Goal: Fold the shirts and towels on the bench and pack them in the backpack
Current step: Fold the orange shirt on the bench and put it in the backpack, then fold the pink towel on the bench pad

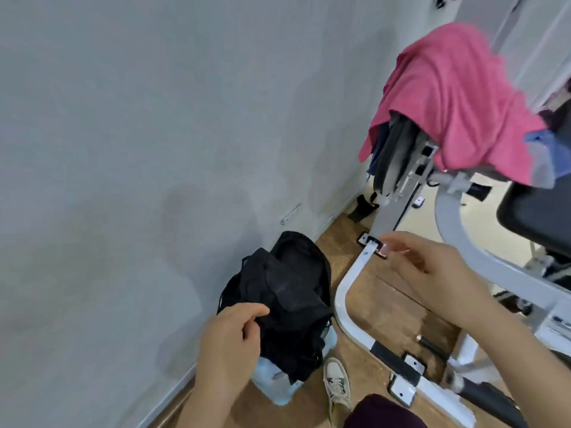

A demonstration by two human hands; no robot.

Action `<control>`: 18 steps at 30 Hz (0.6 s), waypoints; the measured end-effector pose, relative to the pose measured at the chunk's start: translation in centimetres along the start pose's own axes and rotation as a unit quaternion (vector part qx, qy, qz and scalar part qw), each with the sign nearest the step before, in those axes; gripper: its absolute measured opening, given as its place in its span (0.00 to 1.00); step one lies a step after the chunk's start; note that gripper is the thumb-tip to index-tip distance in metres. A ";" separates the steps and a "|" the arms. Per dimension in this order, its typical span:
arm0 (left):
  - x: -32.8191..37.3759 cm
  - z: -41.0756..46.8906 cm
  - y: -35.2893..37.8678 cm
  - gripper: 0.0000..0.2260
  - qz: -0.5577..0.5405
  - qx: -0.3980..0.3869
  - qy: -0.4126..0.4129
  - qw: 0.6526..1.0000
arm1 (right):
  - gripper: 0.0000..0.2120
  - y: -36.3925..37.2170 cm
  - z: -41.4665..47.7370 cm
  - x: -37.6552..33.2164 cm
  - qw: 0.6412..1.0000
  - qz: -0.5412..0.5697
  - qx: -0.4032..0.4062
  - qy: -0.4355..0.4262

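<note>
The backpack stands on the floor, its rim pinched by the left hand. The right hand, blurred, loosely open, holds nothing. Beyond it, a pink shirt drapes the bench.

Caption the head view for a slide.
Left hand grips the black backpack; right hand hovers open; pink cloth drapes the bench.

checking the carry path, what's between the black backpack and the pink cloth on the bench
In the head view, bare wooden floor and the bench's grey metal leg lie between the backpack and the pink cloth.
</note>
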State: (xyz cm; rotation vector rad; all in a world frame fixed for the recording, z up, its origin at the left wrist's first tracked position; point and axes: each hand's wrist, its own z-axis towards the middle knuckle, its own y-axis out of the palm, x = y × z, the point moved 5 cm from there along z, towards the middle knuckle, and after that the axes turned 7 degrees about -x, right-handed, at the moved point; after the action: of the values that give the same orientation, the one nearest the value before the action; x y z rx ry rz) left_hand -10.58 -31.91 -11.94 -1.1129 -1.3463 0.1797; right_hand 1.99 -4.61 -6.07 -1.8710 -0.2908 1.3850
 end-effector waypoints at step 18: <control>24.2 0.0 5.1 0.10 0.070 -0.045 0.264 0.961 | 0.09 -14.7 -6.0 2.3 0.950 0.301 0.080 0.010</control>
State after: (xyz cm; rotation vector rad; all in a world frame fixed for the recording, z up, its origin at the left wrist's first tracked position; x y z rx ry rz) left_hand -1.16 -12.98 0.78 -1.2259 -0.8043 -0.0758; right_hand 11.93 4.02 3.13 -1.9112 0.4342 1.7185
